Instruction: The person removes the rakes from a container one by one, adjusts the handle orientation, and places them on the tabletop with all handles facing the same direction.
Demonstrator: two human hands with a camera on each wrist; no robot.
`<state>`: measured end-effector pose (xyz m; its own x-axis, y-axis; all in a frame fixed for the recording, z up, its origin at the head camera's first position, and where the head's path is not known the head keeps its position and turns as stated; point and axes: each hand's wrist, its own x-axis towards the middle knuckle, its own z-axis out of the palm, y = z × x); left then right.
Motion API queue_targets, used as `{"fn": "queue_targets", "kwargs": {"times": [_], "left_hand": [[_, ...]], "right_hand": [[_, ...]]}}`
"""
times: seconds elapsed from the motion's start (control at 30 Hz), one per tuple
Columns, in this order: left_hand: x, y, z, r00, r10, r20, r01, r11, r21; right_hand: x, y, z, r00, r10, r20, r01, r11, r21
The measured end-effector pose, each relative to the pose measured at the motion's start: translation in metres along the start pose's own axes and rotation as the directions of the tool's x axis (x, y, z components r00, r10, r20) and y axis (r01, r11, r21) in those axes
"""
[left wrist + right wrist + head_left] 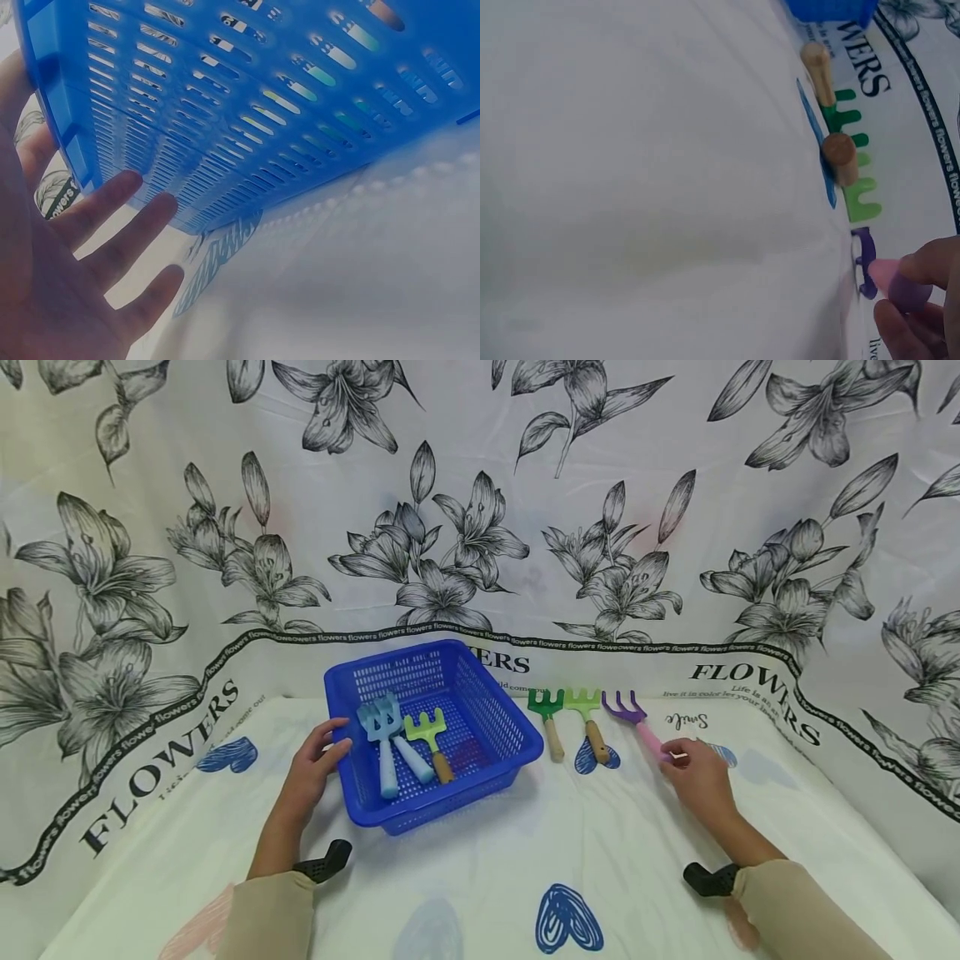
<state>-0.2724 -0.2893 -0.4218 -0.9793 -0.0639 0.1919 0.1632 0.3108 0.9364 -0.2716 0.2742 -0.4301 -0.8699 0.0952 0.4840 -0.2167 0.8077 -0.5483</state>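
Note:
My left hand (309, 770) is at the left side of a blue plastic basket (491, 714), its thumb and index finger touching the rim. In the left wrist view, the other fingers (124, 251) extend, spread, beside the slotted outer wall. Inside lie two light-blue garden forks (387, 760) and a lime-green one (432, 745) with a wooden handle. On the right, my right hand (697, 774) pinches the pink handle (649, 739) of a hand rake with curved purple tines (624, 710). The right wrist view shows thumb and fingers around the handle's purple end (910, 292).
Between basket and right hand lie a dark-green fork (552, 731) and a light-green fork (588, 727), both with wooden handles toward me. A white patterned cloth (480, 877) covers the table. Behind it hangs a floral curtain (540, 585).

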Motion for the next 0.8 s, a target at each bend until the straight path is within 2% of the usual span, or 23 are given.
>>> {"fn": "queue_targets", "kwargs": {"times": [0.13, 0.3, 0.5, 0.6, 0.7, 0.8], "left_hand": [[0.002, 0.000, 0.000, 1.000, 0.000, -0.002, 0.000, 1.000, 0.006], [0.001, 0.000, 0.000, 1.000, -0.007, -0.004, 0.007, 1.000, 0.019], [0.000, -0.001, 0.000, 1.000, 0.002, -0.004, -0.002, 1.000, 0.013], [0.000, -0.001, 0.000, 1.000, 0.004, -0.002, -0.004, 1.000, 0.010], [0.000, 0.000, 0.001, 1.000, 0.006, 0.001, -0.006, 1.000, 0.002], [0.000, 0.002, 0.001, 1.000, -0.001, -0.001, 0.001, 1.000, 0.004]], "right_hand": [[0.001, 0.004, 0.000, 0.993, 0.055, 0.107, -0.056, 0.998, 0.005], [0.000, 0.004, 0.000, 0.965, 0.136, 0.225, -0.135, 0.991, -0.019], [-0.001, 0.004, 0.002, 0.959, 0.137, 0.248, -0.134, 0.991, -0.029], [0.001, 0.003, -0.001, 0.947, 0.151, 0.282, -0.142, 0.989, -0.051], [0.005, -0.002, -0.006, 0.932, 0.175, 0.317, -0.163, 0.985, -0.064], [0.011, -0.011, -0.011, 0.934, 0.176, 0.311, -0.166, 0.984, -0.059]]}}
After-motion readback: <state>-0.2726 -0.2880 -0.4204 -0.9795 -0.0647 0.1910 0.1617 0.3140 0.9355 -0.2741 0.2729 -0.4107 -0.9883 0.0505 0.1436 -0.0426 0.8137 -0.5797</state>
